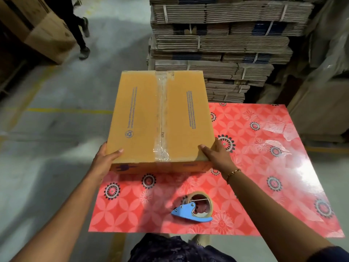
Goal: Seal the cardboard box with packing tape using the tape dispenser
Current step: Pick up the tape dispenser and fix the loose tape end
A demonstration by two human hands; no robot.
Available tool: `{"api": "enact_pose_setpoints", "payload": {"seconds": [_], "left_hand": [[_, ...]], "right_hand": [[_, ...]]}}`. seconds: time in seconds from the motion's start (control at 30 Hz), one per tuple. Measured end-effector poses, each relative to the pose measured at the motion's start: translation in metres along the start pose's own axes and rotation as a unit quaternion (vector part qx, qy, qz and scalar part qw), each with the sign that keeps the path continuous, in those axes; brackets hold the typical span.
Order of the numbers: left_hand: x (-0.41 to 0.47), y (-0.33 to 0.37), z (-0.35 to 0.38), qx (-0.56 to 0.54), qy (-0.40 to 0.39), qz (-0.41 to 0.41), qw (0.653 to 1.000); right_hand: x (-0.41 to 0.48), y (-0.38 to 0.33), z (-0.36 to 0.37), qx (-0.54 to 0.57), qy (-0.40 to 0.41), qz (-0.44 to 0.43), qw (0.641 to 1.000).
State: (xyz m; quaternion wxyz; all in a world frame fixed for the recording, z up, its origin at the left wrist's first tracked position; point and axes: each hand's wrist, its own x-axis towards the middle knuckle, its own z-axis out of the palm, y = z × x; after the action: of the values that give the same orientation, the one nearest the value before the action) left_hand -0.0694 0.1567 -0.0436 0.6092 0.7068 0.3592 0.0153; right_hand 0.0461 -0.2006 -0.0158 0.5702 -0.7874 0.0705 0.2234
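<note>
Item one: the cardboard box (160,120). I am seeing it closed, flaps meeting along a centre seam, with a strip of clear packing tape (161,118) running the length of that seam and wrinkling at the near edge. The box is overhanging the far-left corner of the table (264,167), which is wearing a red floral covering.

Item two: my left hand (105,159). It is gripping the box's near-left corner, thumb lying on the top face; the other fingers are hidden, so I cannot tell how they lie.

Item three: my right hand (217,154). It is clasping the near-right corner, thumb on top, palm against the side wall. A bracelet (233,173) is sitting on that wrist.

Item four: the tape dispenser (194,208). Blue handle, tan roll, it is lying on the table near me, well apart from both hands and the box.

Item five: bundled flat cartons (226,44), stacking high beyond the table.

Item six: another person's legs (79,25), showing at upper left on the concrete floor (56,120).
</note>
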Motion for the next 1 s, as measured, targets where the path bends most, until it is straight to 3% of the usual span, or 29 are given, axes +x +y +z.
{"api": "enact_pose_setpoints", "payload": {"seconds": [0.17,0.23,0.3,0.37,0.47,0.53,0.67,0.9,1.0], "left_hand": [[0.006,0.000,-0.003,0.036,-0.030,-0.002,0.999],[0.004,0.000,-0.005,0.154,0.023,0.033,0.987],[-0.013,0.001,0.002,0.279,0.144,0.141,0.939],[-0.045,0.009,0.018,0.287,0.205,0.296,0.888],[-0.093,0.014,0.050,0.240,0.106,0.384,0.885],[-0.116,0.010,0.071,0.224,0.023,0.379,0.897],[-0.137,-0.004,0.107,0.248,-0.074,0.355,0.898],[-0.152,-0.007,0.132,0.216,-0.071,0.258,0.939],[-0.151,0.006,0.142,0.080,-0.074,0.134,0.985]], "right_hand": [[-0.002,0.004,-0.006,-0.046,-0.007,0.034,0.998],[-0.013,0.011,-0.015,-0.051,0.030,0.053,0.997],[-0.032,0.027,-0.024,-0.018,0.078,0.073,0.994],[-0.052,0.053,-0.033,-0.046,0.076,0.113,0.990],[-0.075,0.099,-0.030,-0.199,-0.075,0.216,0.953],[-0.084,0.122,-0.017,-0.240,-0.135,0.248,0.929],[-0.083,0.138,0.003,-0.243,-0.095,0.221,0.940],[-0.073,0.143,-0.031,-0.212,-0.096,0.105,0.967],[-0.074,0.093,-0.070,-0.200,-0.106,-0.034,0.973]]}}
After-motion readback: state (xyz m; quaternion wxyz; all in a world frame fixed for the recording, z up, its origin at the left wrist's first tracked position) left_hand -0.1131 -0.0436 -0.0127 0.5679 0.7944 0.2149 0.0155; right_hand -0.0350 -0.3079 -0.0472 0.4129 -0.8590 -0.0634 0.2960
